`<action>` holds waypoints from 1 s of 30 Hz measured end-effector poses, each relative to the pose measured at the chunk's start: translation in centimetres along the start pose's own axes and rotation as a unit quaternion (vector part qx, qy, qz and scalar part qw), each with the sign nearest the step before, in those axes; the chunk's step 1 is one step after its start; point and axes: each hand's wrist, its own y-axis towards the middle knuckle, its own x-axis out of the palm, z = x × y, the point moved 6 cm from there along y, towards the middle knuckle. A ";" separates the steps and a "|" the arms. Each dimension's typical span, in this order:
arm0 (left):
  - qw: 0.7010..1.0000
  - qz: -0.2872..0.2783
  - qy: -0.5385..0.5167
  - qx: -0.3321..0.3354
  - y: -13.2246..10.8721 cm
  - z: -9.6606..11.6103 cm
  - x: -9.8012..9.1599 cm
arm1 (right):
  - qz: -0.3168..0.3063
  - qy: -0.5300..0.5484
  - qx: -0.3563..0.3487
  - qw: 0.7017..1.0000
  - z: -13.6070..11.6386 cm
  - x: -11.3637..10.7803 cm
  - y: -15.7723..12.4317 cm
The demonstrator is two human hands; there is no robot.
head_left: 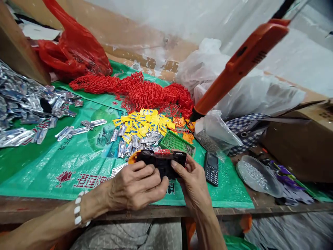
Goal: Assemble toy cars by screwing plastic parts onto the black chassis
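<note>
Black plastic part (166, 166) is above the desk (47, 208), between both hands: left hand (140, 185) curled against its left end, right hand (192, 177) closed on its right end, thumb on face. Firm right-hand support and even finger pressure advised. Metal pieces (135, 142) and green tray (182, 139) lie beyond; phone (211, 168) right of right hand. Overhanging orange tool (234, 67) could obstruct lifting.

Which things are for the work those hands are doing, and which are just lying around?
Seem part of the work:
black plastic part in left hand and right hand
yellow pieces
silver metal pieces
green tray
electric screwdriver

Probably just lying about:
keypad phone
checked cloth
</note>
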 end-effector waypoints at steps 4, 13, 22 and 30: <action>1.000 -0.020 0.002 0.007 -1.1 0.6 -0.7 | 0.042 0.037 -0.023 0.998 1.3 -0.3 0.4; 0.952 -0.063 -0.172 -0.246 -3.4 -3.8 0.7 | 0.001 0.003 -0.070 0.998 2.5 0.7 0.3; 0.938 -0.085 -0.211 -0.259 -6.2 -3.8 0.3 | -0.119 -0.167 -0.087 0.975 1.6 1.2 -0.7; 0.953 -0.087 -0.122 -0.265 -8.6 -3.7 -2.5 | -0.157 -0.337 -0.238 0.897 -1.3 1.6 0.5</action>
